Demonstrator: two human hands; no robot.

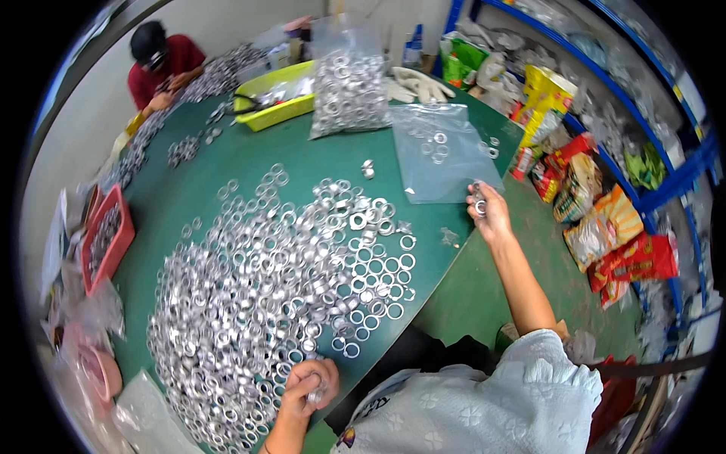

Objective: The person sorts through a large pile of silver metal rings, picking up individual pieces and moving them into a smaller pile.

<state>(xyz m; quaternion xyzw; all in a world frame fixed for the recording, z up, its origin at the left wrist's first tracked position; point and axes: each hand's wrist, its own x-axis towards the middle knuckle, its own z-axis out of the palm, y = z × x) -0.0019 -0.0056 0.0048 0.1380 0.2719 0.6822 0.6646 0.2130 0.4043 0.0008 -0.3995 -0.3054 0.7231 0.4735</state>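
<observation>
Our left hand (308,387) grips rings at the table's (227,163) near edge beside the ring heap (280,280); our right hand (485,208) pinches rings at the clear bag's (442,151) corner.

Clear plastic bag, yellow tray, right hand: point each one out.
Clear plastic bag (442,155), head view: on its flat middle, lying on the green table.
Yellow tray (276,113), head view: on its near side wall.
Right hand (488,208), head view: on the middle of the hand, closed on small silver rings.
</observation>
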